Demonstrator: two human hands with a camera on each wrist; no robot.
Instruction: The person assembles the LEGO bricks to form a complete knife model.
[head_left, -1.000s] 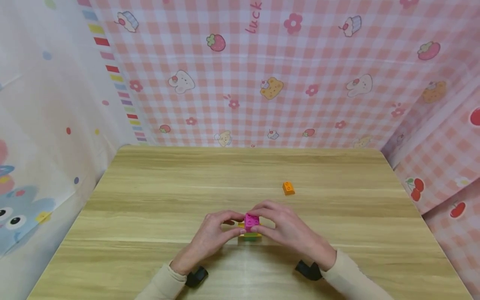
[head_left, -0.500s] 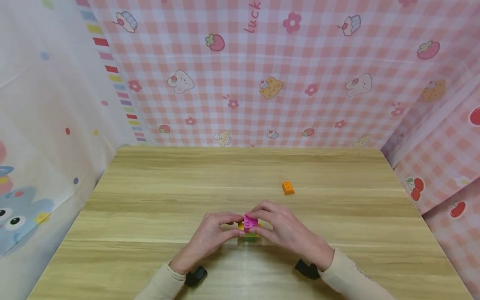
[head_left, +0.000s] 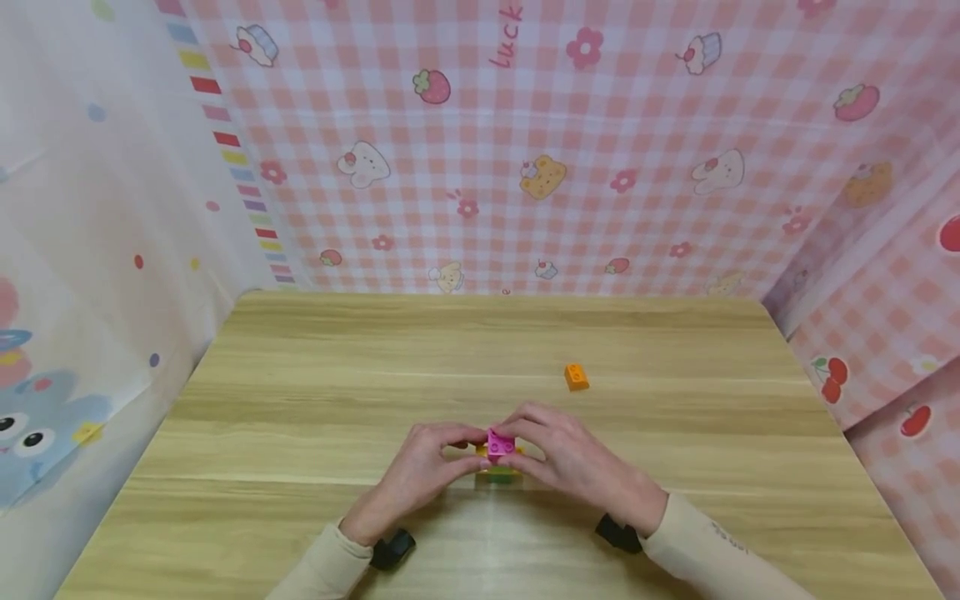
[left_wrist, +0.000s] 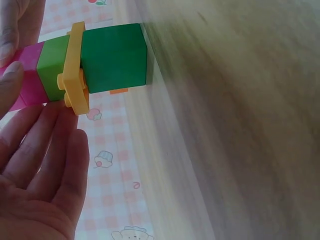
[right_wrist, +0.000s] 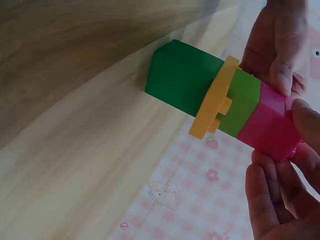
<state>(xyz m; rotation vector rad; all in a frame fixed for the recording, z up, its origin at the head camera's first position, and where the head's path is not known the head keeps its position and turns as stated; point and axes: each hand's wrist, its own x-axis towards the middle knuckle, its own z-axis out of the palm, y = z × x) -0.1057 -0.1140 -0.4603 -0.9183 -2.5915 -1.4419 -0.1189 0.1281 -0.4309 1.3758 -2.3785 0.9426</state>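
A stack of toy building bricks stands upright on the wooden table (head_left: pixel 337 358). From the bottom it has a dark green block (right_wrist: pixel 182 75), a flat yellow plate (left_wrist: pixel 76 70) with studs, a light green brick (right_wrist: pixel 241 102) and a pink brick (head_left: pixel 501 444) on top. My left hand (head_left: pixel 427 462) holds the pink brick from the left between thumb and fingers. From the right, my right hand (head_left: pixel 566 450) pinches the same brick between thumb and fingertips. In the left wrist view, fingers partly cover the pink sides.
An orange two-stud brick (head_left: pixel 576 377) lies on the table behind the stack, slightly right. Beneath the wrists are black camera mounts (head_left: pixel 393 550). A pink checked cloth (head_left: pixel 495 167) hangs behind the table's far edge, with a white printed cloth (head_left: pixel 112 208) at left.
The pink brick has turned slightly, its studs now more level across in the head view. Both hands stay around it, nearly in place; the orange brick has not moved.
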